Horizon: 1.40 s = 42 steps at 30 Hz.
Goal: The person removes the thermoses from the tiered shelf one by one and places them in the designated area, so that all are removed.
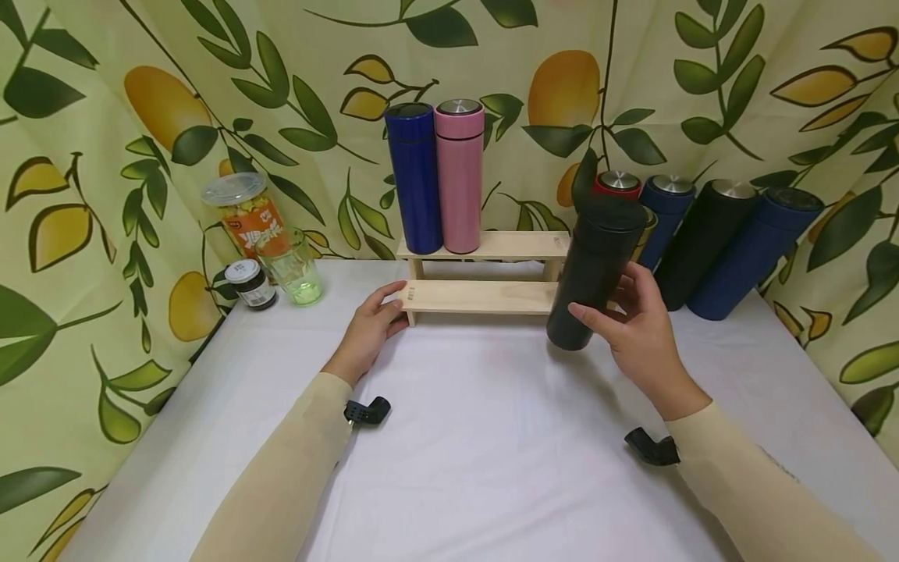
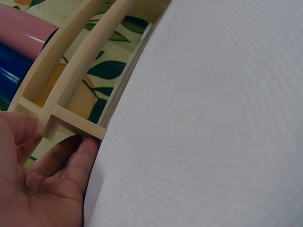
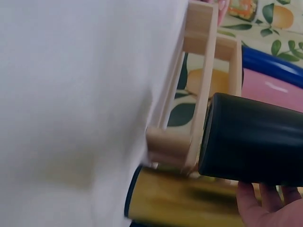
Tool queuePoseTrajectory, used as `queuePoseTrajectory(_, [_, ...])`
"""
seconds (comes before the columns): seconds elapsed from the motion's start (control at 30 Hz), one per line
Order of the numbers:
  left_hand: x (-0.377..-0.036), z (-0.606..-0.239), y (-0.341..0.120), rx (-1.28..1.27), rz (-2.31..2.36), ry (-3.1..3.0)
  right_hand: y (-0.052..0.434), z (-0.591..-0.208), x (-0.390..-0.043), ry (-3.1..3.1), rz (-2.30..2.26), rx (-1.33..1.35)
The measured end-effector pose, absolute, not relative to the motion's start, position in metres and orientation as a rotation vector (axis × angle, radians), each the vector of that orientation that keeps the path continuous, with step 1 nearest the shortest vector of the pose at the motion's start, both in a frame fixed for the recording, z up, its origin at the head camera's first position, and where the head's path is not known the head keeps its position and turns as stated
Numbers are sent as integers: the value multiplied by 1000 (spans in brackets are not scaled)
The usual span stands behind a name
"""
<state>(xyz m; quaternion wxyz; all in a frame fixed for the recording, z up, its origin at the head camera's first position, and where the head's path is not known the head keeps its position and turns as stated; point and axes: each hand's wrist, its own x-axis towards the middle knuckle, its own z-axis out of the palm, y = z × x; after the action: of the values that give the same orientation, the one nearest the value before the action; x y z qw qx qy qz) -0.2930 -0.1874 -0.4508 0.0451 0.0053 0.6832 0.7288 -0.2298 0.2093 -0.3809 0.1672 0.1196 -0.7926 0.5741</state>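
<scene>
A two-step wooden rack (image 1: 485, 297) stands at the back of the white table (image 1: 492, 437). On its upper step stand a blue flask (image 1: 414, 178) and a pink flask (image 1: 460, 176). My left hand (image 1: 372, 326) holds the left end of the lower step, its fingers (image 2: 75, 158) against the wooden leg (image 2: 71, 123). My right hand (image 1: 635, 328) grips a black flask (image 1: 595, 269), held tilted above the table by the rack's right end (image 3: 177, 142). A gold flask (image 3: 184, 203) lies behind it, mostly hidden in the head view.
Red (image 1: 618, 183), blue (image 1: 663, 215), black (image 1: 702, 242) and dark blue (image 1: 755, 254) flasks lean in a row at the back right. At back left stand a snack jar (image 1: 246, 212), a green glass (image 1: 291, 267) and a small dark jar (image 1: 249, 283). A leaf-print curtain surrounds the table.
</scene>
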Motion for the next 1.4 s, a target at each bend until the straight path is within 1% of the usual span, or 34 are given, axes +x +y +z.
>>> queuePoseTrajectory(0.43, [-293, -449, -186, 19, 2224, 2095, 260, -379, -224, -2232, 1598, 158])
queuePoseTrajectory(0.63, [-293, -448, -185, 17, 2222, 2100, 276, -378, -225, -2216, 1555, 81])
queuePoseTrajectory(1.07, [-294, -449, -186, 8, 2214, 2105, 299, -394, -241, -2240, 1562, -118])
queuePoseTrajectory(1.4, [-294, -452, -187, 14, 2237, 2089, 306, -407, -258, -2240, 1655, -153])
